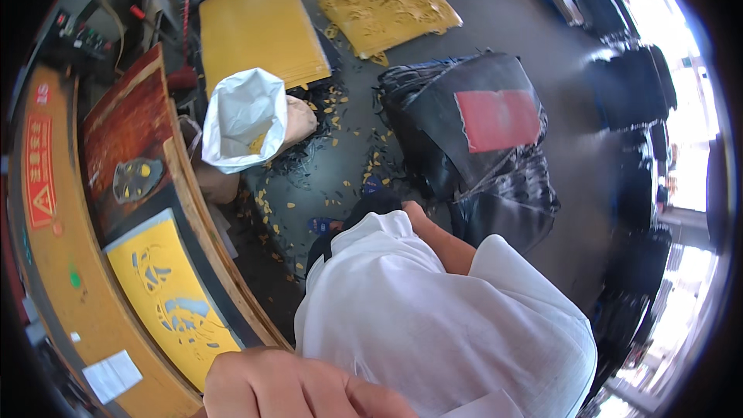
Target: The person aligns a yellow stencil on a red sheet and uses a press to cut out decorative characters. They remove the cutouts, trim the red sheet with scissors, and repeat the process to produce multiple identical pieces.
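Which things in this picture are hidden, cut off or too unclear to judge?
- Head view: the left hand is cut by the lower edge; its fingers and any hold cannot be judged.
- The right forearm goes under the white shirt; the right hand is not visible.
- The white sack hides most of its contents.
- The black sheets under the red piece blur into the dark right rim.
- The yellow cut sheet runs under the left hand.

Cut sheet [172, 300] on the workbench [62, 263] at left, sack [241, 116] behind it, bundle [472, 139] on the floor [557, 39] at right.
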The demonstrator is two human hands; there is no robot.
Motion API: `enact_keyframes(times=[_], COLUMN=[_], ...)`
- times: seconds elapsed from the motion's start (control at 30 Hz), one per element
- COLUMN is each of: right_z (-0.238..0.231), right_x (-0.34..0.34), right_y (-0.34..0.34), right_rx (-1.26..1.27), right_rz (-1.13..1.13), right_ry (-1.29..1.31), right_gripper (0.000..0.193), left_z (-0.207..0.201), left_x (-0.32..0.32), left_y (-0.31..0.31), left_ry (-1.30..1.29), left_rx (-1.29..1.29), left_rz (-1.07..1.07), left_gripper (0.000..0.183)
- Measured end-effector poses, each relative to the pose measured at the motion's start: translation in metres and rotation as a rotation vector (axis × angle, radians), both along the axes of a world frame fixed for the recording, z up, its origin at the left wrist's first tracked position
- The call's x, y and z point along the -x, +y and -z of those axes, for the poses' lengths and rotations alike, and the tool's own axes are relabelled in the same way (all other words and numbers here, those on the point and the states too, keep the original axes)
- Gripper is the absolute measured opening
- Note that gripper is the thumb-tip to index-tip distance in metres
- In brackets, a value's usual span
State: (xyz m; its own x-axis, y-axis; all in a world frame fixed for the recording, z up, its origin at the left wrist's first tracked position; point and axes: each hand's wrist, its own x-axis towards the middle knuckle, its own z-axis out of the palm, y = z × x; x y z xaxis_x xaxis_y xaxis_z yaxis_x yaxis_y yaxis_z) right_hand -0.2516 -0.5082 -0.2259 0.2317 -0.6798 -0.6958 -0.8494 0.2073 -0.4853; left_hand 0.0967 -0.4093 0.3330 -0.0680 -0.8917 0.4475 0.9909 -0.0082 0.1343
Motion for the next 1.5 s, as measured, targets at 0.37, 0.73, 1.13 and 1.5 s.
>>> enact_keyframes(times=[0.37,0.73,1.13,1.5], right_z=[0.119,-0.023,-0.073,-0.074], right_x=[0.080,-0.028,-0.135,-0.076], right_y=[-0.062,-0.230,-0.233,-0.212], right_rx=[0.002,-0.428,-0.393,-0.300], right_rz=[-0.094,0.221,0.358,0.992], right_ry=[-0.130,-0.179,-0.429,-0.362], right_gripper=[0.023,0.007,0.011,0.009], left_z=[-0.037,-0.058,-0.012,0.150], left_x=[0.023,0.025,-0.073,-0.093], left_y=[-0.053,-0.053,-0.147,-0.319], left_ry=[-0.155,-0.350,-0.092,-0.106], left_rx=[0.196,0.332,0.281,-0.469], left_rz=[-0.272,-0.718,-0.495,-0.263], left_gripper=[0.060,0.057,0.066,0.072])
